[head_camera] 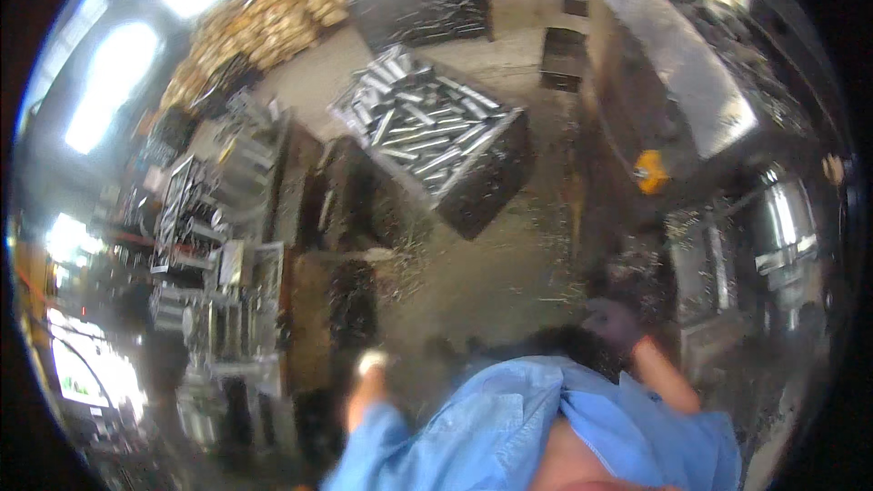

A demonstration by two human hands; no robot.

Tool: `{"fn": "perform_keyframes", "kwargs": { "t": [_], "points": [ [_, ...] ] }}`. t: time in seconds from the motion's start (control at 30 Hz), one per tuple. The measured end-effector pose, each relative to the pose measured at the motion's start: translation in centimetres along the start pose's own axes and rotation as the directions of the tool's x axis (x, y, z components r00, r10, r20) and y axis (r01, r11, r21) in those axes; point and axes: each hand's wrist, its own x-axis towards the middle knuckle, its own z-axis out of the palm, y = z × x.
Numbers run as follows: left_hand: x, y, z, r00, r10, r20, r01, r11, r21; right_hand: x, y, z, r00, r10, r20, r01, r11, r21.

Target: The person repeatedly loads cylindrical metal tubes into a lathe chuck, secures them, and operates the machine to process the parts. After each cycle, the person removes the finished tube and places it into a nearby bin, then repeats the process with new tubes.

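My left hand point(372, 361) hangs low in front of me, beside the workbench on the left. It is pale, probably gloved, and blurred, so its fingers do not show clearly. In a dark purple glove, my right hand point(614, 324) is held out to the right, close to the machine bed point(702, 273) with metal chips on it. Motion blur hides whether anything is in its fingers. Ahead on the floor stands a dark metal bin point(484, 181), heaped with shiny metal rods point(419, 119) lying in many directions.
A machine point(222, 300) with metal fixtures runs along the left. Another filled bin point(430, 3) stands farther back, near stacked tan sacks point(273, 13). At right is a long metal cabinet point(682, 61) with a yellow part point(650, 172). Chips litter the floor point(470, 279).
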Motion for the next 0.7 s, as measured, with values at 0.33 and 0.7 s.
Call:
{"fn": "perform_keyframes", "kwargs": {
  "t": [0.33,0.7],
  "points": [
    [-5.3,-15.1,21.9,0.982,-0.166,0.087,0.186,0.825,-0.534,16.1,-17.9,17.7,0.844,-0.016,0.537,0.325,0.812,-0.486],
    [-13.4,-5.9,34.9,0.883,-0.217,0.416,0.461,0.233,-0.856,31.1,-31.1,36.1,0.656,-0.139,0.742,0.618,0.663,-0.422]
  ]
}}
